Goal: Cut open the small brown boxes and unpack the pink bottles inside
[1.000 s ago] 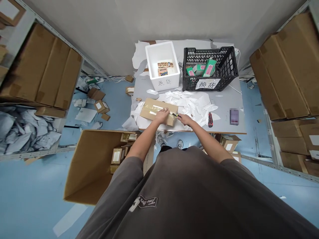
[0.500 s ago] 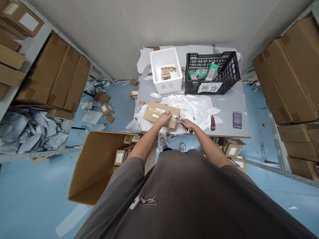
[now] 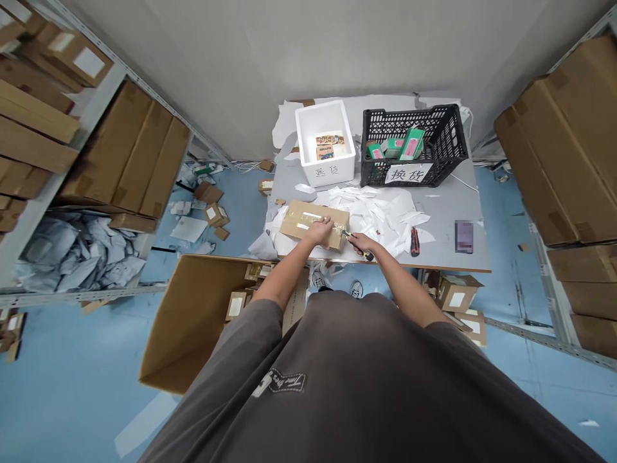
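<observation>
against a plain grey wall [image 3: 241, 58], above a blue floor [image 3: 72, 392], stands at a grey table [image 3: 443, 225] strewn with torn white paper [image 3: 385, 209]. rests the left hand [image 3: 320, 230] on top of a taped brown carton [image 3: 299, 219], lying left of centre near the table's front edge; too small to tell curled fingers from flat ones. grips a black-and-yellow utility knife [image 3: 368, 256] in the right hand [image 3: 360, 242], fingers closed round the handle, pointing the blade end at the carton's right end; too small to tell any contact between blade and cardboard. pictured behind the carton: a white foam box [image 3: 340, 173] holding printed packets [image 3: 330, 140], and just beside it a black crate [image 3: 376, 175] of green boxes [image 3: 411, 144], both bearing handwritten characters. seen to the right of the paper: a red-and-black tool [image 3: 415, 242] and, farther along, a blurred purplish rectangle [image 3: 464, 236]. flanked by shelves of large boxes [image 3: 130, 148], with a big open carton [image 3: 193, 321] at lower left.
</observation>
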`<state>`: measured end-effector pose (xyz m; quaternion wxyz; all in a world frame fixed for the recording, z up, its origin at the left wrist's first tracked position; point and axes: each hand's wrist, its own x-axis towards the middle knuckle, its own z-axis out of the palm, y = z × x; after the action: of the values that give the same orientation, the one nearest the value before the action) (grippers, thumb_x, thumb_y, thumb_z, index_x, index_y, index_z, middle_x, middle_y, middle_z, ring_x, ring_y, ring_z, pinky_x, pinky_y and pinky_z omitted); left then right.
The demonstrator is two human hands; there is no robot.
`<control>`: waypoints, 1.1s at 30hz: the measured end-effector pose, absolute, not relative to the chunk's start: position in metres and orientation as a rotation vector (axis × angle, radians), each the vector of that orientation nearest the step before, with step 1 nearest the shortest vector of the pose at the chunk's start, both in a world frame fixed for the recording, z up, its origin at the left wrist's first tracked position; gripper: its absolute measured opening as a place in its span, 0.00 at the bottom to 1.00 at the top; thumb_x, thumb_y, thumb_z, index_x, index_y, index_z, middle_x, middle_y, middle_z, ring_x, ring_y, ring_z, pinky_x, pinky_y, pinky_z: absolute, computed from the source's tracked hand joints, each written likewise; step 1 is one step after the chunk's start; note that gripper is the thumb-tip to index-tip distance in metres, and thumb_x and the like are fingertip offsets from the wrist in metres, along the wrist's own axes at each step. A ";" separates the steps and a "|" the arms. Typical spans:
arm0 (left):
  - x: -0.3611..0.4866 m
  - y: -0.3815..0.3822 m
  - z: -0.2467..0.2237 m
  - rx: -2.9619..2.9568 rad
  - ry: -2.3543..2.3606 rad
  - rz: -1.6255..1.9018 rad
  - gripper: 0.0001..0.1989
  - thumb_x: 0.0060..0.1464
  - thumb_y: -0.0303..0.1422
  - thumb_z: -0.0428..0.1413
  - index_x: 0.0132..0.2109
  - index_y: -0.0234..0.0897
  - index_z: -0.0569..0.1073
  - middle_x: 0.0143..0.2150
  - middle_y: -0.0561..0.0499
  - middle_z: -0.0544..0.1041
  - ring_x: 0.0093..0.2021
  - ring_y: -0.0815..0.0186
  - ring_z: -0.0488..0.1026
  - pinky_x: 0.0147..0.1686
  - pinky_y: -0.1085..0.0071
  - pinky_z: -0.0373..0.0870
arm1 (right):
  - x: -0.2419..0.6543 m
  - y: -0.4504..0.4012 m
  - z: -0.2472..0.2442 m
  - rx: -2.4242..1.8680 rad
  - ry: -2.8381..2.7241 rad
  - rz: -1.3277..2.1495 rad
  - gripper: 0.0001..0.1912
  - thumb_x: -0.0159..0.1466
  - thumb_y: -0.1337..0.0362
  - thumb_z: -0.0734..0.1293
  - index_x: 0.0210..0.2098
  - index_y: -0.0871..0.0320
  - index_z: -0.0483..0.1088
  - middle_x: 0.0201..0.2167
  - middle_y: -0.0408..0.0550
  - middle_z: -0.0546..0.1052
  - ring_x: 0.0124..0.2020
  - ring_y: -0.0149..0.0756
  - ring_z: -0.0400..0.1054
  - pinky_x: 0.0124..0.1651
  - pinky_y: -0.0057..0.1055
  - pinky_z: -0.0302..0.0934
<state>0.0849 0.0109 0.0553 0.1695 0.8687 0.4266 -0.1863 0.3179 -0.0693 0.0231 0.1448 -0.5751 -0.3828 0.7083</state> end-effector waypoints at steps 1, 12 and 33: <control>0.084 0.012 0.055 2.466 1.217 -0.537 0.58 0.32 0.37 0.82 0.69 0.38 0.66 0.81 0.32 0.59 0.79 0.39 0.60 0.72 0.53 0.67 | 0.317 -0.071 0.022 -1.662 -1.072 2.030 0.20 0.78 0.48 0.67 0.38 0.50 0.57 0.15 0.32 0.64 0.10 0.30 0.57 0.15 0.25 0.54; 0.090 -0.006 0.054 2.383 1.363 -0.379 0.52 0.46 0.50 0.77 0.73 0.42 0.65 0.78 0.35 0.64 0.77 0.40 0.63 0.69 0.53 0.69 | 0.309 -0.125 0.016 -1.700 -1.130 1.861 0.20 0.76 0.43 0.66 0.38 0.50 0.61 0.15 0.33 0.66 0.14 0.33 0.61 0.20 0.27 0.56; 0.081 0.033 0.038 2.187 1.575 -0.335 0.48 0.66 0.64 0.55 0.83 0.48 0.56 0.86 0.40 0.50 0.85 0.36 0.40 0.79 0.37 0.45 | 0.333 -0.060 0.041 -2.083 -2.100 0.996 0.19 0.77 0.51 0.67 0.62 0.51 0.74 0.56 0.55 0.82 0.55 0.52 0.76 0.53 0.37 0.65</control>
<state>0.0812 0.0330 0.0383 0.2111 0.7872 0.5668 -0.1204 0.3326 -0.0603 0.0407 0.0104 -0.6673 -0.6729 0.3192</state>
